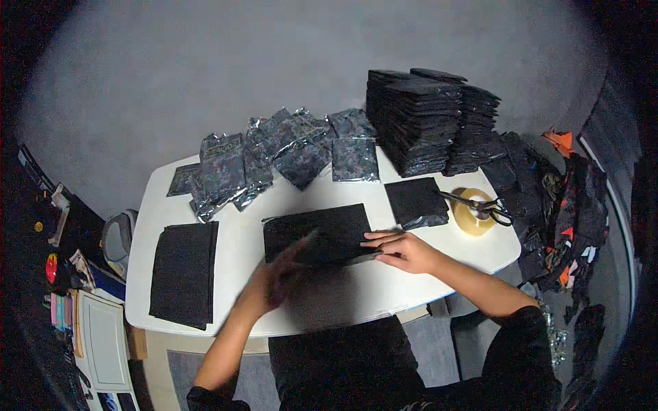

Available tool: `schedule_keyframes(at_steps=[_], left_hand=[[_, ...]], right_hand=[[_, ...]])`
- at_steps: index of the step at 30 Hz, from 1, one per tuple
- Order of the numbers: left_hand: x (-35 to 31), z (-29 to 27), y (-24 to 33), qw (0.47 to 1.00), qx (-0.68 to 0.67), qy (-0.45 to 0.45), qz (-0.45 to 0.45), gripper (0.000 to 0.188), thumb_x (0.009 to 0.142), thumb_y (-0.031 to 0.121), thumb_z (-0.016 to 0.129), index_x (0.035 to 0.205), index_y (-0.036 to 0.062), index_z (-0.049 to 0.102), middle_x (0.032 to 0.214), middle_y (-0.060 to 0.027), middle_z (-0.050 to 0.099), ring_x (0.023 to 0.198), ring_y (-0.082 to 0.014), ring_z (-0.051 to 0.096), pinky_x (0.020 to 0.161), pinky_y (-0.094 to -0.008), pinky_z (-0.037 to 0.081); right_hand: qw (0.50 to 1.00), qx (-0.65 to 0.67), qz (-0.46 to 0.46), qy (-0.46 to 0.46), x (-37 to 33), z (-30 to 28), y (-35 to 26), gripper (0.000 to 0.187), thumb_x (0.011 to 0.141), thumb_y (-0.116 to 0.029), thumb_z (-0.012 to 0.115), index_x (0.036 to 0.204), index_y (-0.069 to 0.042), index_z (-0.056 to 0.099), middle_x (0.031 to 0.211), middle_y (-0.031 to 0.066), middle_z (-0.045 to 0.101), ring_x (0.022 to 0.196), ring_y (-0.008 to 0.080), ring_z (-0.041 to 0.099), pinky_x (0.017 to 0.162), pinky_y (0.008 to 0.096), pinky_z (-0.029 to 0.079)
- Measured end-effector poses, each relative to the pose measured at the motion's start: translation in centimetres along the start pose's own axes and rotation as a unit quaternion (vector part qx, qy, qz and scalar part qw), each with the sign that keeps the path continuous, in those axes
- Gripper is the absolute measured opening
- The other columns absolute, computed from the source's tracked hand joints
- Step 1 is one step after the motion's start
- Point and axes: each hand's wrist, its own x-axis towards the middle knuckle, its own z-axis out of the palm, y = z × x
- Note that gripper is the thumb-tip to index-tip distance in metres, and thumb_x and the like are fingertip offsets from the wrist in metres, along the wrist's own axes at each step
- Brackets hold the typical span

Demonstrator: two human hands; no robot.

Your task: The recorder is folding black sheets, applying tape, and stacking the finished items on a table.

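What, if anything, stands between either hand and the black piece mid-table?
Nothing visible. The right hand has its fingers on the black piece at its right edge; the left hand, blurred, is at its near left side. The scissors and tape lie off to the right.

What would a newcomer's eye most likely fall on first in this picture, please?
Probably the tall stacks of folded black pieces, side by side at the far right of the white table. Next would come the shiny, plastic-wrapped camouflage packets spread along the far edge, left of those stacks. The black-handled scissors lying across a pale yellow tape roll at the right also stand out.
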Motion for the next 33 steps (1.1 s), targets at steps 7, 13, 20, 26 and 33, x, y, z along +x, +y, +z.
schedule_keyframes(at_steps=[7,13,20,26,33], left_hand=[[0.8,1.1,-3.4,0.972,-0.146,0.176,-0.057,0.073,0.085,-0.006,0.077,0.149,0.0078,0.046,0.147,-0.0138,0.057,0.105,-0.022,0.07,0.089,-0.0351,0.059],[0.9,1.3,-3.0,0.957,-0.161,0.222,-0.096,0.069,0.084,-0.005,0.079,0.145,0.0064,0.048,0.134,-0.0166,0.065,0.099,-0.0213,0.071,0.086,-0.0348,0.06],[0.8,1.5,-3.7,0.959,-0.103,0.246,-0.093,0.064,0.085,-0.003,0.078,0.142,0.0064,0.049,0.103,-0.0165,0.074,0.09,-0.0227,0.074,0.081,-0.0352,0.059],[0.7,1.0,-2.4,0.959,-0.085,0.24,-0.128,0.062,0.086,-0.002,0.078,0.14,0.0062,0.05,0.104,-0.0175,0.074,0.094,-0.0249,0.075,0.086,-0.037,0.059],[0.3,1.3,-1.9,0.959,-0.033,0.267,-0.089,0.058,0.085,-0.004,0.077,0.137,0.006,0.051,0.126,-0.0219,0.069,0.102,-0.0312,0.075,0.09,-0.0393,0.059]], right_hand=[[0.985,0.112,0.089,0.091,0.5,1.3,0.7,0.015,0.095,-0.01,0.071,0.089,0.003,0.069,0.113,0.0177,0.073,0.118,0.0289,0.067,0.095,0.0384,0.053],[0.983,0.034,0.133,0.125,1.1,1.5,-0.2,0.017,0.098,-0.009,0.066,0.087,0.003,0.061,0.083,0.0158,0.061,0.083,0.0312,0.062,0.075,0.0413,0.049],[0.975,0.014,0.156,0.16,1.8,2.0,-0.6,0.016,0.1,-0.01,0.062,0.088,0.001,0.059,0.083,0.0173,0.061,0.08,0.0337,0.059,0.074,0.0411,0.047],[0.956,0.097,0.222,0.163,1.9,2.3,-1.0,0.018,0.103,-0.014,0.06,0.092,0.001,0.062,0.077,0.0147,0.062,0.065,0.0254,0.056,0.064,0.0358,0.048],[0.957,0.007,0.237,0.165,2.5,2.9,-1.5,0.025,0.103,-0.016,0.06,0.085,0.002,0.06,0.068,0.0189,0.06,0.058,0.0326,0.058,0.058,0.0427,0.046]])
